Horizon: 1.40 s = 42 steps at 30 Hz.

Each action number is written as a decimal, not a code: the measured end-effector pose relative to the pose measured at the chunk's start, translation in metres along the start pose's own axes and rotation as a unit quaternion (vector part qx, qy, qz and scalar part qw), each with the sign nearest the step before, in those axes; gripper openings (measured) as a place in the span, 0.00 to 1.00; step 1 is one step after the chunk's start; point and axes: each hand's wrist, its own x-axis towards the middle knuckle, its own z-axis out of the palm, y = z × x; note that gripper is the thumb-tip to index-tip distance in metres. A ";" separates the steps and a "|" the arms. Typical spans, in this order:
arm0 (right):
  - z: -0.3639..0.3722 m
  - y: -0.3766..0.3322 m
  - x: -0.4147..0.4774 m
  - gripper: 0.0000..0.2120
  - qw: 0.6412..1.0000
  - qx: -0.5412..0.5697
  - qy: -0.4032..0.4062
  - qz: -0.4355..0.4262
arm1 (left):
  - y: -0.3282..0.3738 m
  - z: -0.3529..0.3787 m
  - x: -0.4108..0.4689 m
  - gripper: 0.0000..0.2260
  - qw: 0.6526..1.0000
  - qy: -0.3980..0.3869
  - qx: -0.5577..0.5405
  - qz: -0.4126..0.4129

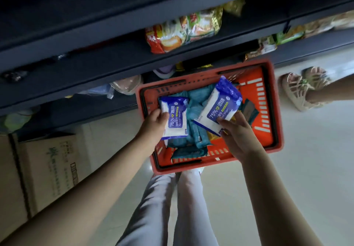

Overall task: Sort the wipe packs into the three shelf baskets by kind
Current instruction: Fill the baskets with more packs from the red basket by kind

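Dark blue shelves (115, 57) cross the top, holding bright snack bags (183, 29). Below lies a pale glossy floor (316, 169); a cardboard box (51, 169) stands left.

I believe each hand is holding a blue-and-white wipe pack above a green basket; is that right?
Not quite: in the head view the basket is orange-red, not green. The left hand holds one blue-and-white wipe pack above it and the right hand holds a second pack.

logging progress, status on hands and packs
Left hand grips one blue alcohol-wipe pack. Right hand grips a second blue pack. Teal packs lie in red basket; nothing blocking.
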 end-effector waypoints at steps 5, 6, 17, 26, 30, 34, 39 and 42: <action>0.057 -0.089 -0.108 0.11 0.994 0.033 -0.053 -0.084 | 0.100 -0.044 -0.124 0.06 0.988 -0.035 -0.150 0.017; 0.069 -0.105 -0.128 0.11 0.993 0.038 -0.048 -0.097 | 0.114 -0.052 -0.148 0.07 0.984 -0.036 -0.169 0.029; 0.189 -0.207 -0.261 0.10 0.969 -0.027 -0.075 -0.233 | 0.189 -0.165 -0.293 0.11 0.968 0.011 -0.154 0.199; 0.318 -0.207 -0.300 0.11 0.967 -0.013 -0.075 -0.241 | 0.213 -0.301 -0.317 0.13 0.950 0.061 -0.135 0.276; 0.371 -0.192 -0.310 0.09 0.969 0.017 -0.072 -0.237 | 0.220 -0.361 -0.316 0.14 0.940 0.044 -0.140 0.307; 0.402 -0.187 -0.314 0.12 0.968 0.051 -0.086 -0.230 | 0.234 -0.398 -0.312 0.14 0.929 0.037 -0.151 0.336; 0.414 -0.207 -0.301 0.18 0.963 0.119 -0.056 -0.235 | 0.267 -0.412 -0.291 0.13 0.924 0.037 -0.158 0.345; 0.416 -0.227 -0.283 0.17 0.959 0.150 -0.040 -0.237 | 0.293 -0.406 -0.270 0.13 0.925 0.047 -0.142 0.349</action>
